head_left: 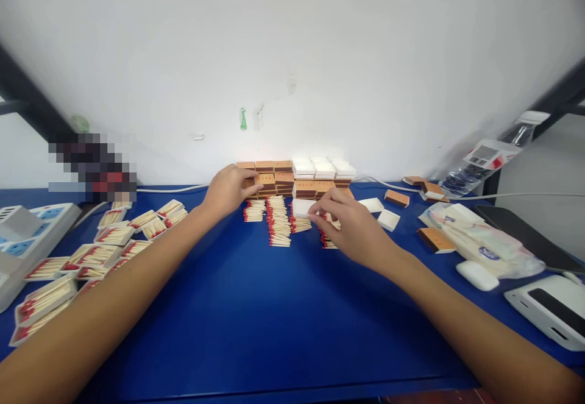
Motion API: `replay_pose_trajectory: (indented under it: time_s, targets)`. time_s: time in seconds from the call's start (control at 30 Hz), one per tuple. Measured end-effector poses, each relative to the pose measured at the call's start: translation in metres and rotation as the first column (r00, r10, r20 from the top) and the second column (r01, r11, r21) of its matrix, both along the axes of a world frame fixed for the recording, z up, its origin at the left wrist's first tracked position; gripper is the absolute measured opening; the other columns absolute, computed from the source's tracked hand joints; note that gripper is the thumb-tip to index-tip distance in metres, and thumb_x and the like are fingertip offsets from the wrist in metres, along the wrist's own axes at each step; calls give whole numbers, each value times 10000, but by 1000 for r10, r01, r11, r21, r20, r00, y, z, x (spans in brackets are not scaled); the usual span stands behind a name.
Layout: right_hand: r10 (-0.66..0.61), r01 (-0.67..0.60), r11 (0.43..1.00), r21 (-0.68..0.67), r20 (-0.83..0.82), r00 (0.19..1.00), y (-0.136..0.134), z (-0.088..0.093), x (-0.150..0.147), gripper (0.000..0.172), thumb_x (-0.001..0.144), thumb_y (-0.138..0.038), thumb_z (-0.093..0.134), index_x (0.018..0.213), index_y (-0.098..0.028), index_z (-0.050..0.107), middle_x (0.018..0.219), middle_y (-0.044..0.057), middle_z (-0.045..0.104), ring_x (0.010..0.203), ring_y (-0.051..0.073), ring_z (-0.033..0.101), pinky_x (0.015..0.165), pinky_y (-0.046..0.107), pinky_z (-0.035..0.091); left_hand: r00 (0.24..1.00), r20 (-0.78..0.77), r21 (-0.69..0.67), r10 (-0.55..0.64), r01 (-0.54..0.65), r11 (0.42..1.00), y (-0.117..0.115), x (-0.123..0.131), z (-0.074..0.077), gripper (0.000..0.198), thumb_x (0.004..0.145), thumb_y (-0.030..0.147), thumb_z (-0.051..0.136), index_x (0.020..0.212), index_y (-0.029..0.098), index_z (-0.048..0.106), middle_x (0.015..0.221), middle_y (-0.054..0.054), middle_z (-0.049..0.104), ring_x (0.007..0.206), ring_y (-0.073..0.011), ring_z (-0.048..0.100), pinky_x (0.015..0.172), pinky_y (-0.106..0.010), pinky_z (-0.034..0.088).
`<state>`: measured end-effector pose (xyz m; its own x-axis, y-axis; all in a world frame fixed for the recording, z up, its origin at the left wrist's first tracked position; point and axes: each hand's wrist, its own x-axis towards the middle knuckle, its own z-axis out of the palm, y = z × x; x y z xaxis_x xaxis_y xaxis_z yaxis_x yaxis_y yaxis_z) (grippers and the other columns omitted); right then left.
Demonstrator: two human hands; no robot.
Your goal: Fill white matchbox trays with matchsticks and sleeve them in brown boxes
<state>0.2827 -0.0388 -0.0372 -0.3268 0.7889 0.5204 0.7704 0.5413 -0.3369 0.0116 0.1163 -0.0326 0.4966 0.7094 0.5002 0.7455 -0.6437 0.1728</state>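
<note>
My left hand point(228, 189) reaches to the stack of brown matchbox sleeves point(274, 178) by the wall, its fingers curled on a sleeve at the stack's left end. My right hand point(350, 224) pinches the edge of a white inner tray point(302, 207) that lies among rows of red-tipped matches point(278, 221) on the blue table point(256, 306). More white trays point(324, 167) sit on top of the brown stack.
Several open trays filled with matches point(91, 255) lie at the left beside a white power strip point(27, 233). At the right are loose sleeves and trays point(393, 206), a tissue pack point(479, 242), a white case point(478, 275), a dark phone point(530, 236) and a white device point(548, 306). A cable point(503, 196) runs along the wall.
</note>
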Motion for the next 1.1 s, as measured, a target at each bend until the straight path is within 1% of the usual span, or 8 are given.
replay_pose_trajectory:
  time_s: [0.27, 0.5, 0.7, 0.8, 0.87, 0.97, 1.0, 1.1]
  targets:
    - [25, -25, 1000, 0, 39, 999, -7, -6, -7, 158, 1066, -204, 532, 1033, -190, 685, 1006, 81, 610, 865, 205, 618, 773, 343, 500, 1000, 8, 73, -6, 6, 997, 1, 14, -3, 187, 944, 374, 734, 1038, 225, 796, 1061, -80, 791, 975, -258, 695, 865, -393, 506]
    - [32, -32, 999, -5, 123, 992, -11, -6, -10, 163, 1061, -202, 547, 1033, -165, 703, 987, 78, 608, 827, 194, 582, 711, 327, 450, 999, -19, 129, -27, 29, 991, 2, 24, -4, 229, 910, 384, 792, 1041, 200, 757, 1019, -82, 763, 954, -269, 670, 856, -393, 484]
    - [223, -192, 951, -243, 108, 969, -28, 1, -24, 124, 1020, -186, 614, 1003, -190, 737, 958, 39, 628, 754, 153, 576, 663, 291, 410, 999, -37, 199, -10, 18, 980, -1, 24, -5, 292, 927, 368, 778, 1170, 217, 719, 1148, -103, 746, 1039, -298, 641, 901, -429, 461]
    - [280, -236, 921, -309, 104, 954, -32, 0, -31, 86, 1004, -187, 663, 1020, -190, 747, 985, 38, 650, 783, 150, 596, 685, 282, 417, 999, -20, 239, -24, 29, 971, -22, 21, -3, 402, 959, 439, 738, 1259, 179, 678, 1218, -141, 720, 1109, -320, 621, 933, -447, 467]
    - [277, -240, 920, -311, 82, 957, -29, -2, -29, 74, 1000, -211, 689, 1043, -191, 746, 997, 38, 664, 786, 148, 602, 694, 278, 421, 993, 8, 244, -120, 114, 963, -48, 15, -2, 311, 1002, 439, 676, 1167, 177, 697, 1115, -115, 730, 1046, -289, 640, 914, -424, 488]
    - [178, -157, 956, -250, 64, 982, -16, -3, -14, 91, 1019, -246, 670, 992, -194, 739, 896, 26, 650, 765, 157, 592, 691, 282, 417, 967, 29, 108, -251, 247, 963, -96, 3, -3, 260, 1020, 441, 640, 1020, 193, 716, 916, -58, 694, 877, -230, 645, 820, -376, 513]
    - [130, -112, 969, -219, 70, 989, -11, -3, -8, 110, 1024, -244, 657, 964, -192, 734, 854, 24, 636, 759, 163, 587, 692, 287, 416, 961, 16, 41, -275, 274, 961, -111, -1, -5, 289, 1001, 479, 665, 1042, 199, 723, 909, -52, 688, 866, -229, 649, 792, -370, 517]
    - [36, -23, 986, -166, 77, 996, 3, -5, 10, 103, 1005, -206, 656, 924, -190, 718, 839, 30, 623, 756, 174, 588, 688, 294, 428, 953, -31, -102, -302, 298, 949, -140, -10, -11, 449, 906, 604, 748, 1125, 213, 727, 1042, -75, 708, 973, -265, 676, 870, -412, 546]
